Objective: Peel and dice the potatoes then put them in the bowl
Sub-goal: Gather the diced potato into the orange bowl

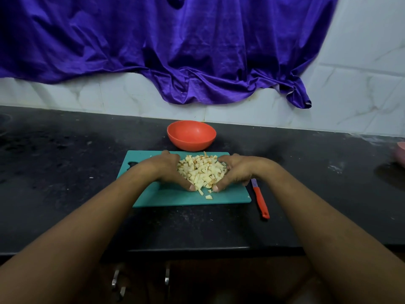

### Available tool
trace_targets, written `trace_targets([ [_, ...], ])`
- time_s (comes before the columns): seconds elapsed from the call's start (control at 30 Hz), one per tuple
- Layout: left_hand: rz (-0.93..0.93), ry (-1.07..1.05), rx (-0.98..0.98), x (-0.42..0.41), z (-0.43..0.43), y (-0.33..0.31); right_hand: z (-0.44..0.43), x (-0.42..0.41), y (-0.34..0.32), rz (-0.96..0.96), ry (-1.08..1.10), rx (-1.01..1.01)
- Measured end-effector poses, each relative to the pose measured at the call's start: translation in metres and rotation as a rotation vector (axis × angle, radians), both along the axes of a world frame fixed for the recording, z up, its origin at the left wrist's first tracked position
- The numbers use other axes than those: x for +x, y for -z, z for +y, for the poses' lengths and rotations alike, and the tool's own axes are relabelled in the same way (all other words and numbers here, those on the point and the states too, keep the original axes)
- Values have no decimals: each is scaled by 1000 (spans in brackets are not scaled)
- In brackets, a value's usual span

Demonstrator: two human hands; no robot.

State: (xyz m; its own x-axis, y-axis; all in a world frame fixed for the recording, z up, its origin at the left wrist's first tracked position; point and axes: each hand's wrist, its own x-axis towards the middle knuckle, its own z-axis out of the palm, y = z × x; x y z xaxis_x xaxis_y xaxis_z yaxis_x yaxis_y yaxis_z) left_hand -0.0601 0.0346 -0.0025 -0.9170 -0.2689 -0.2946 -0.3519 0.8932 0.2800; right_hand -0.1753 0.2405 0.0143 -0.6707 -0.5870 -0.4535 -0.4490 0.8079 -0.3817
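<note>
While a few stray cubes lie nearer me on the teal cutting board (175,199), my left hand (167,170) and right hand (237,172) curl around the diced potatoes (201,170) heaped between them, thumbs nearly meeting; the orange bowl (191,135) sits straight beyond my fingertips, equally near both hands.

Pretty dim overall, the black counter (65,172) eats most of the light and the bottom corners go soft and muddy. Orange bowl (190,144) catches a faint highlight inside, purple cloth (175,51) has some sheen, and the wide lens bows the counter's far edge.
</note>
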Motion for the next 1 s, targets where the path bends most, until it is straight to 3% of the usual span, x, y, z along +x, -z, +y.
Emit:
trace_targets([
  [0.27,70,-79,462,-10,8,-11,-22,1,-4,17,-44,-34],
  [0.6,69,-108,680,-22,11,-11,-35,-4,0,-143,0,-193],
  [1.0,240,-205,843,-35,7,-13,-44,-6,-13,-320,229,-483],
])
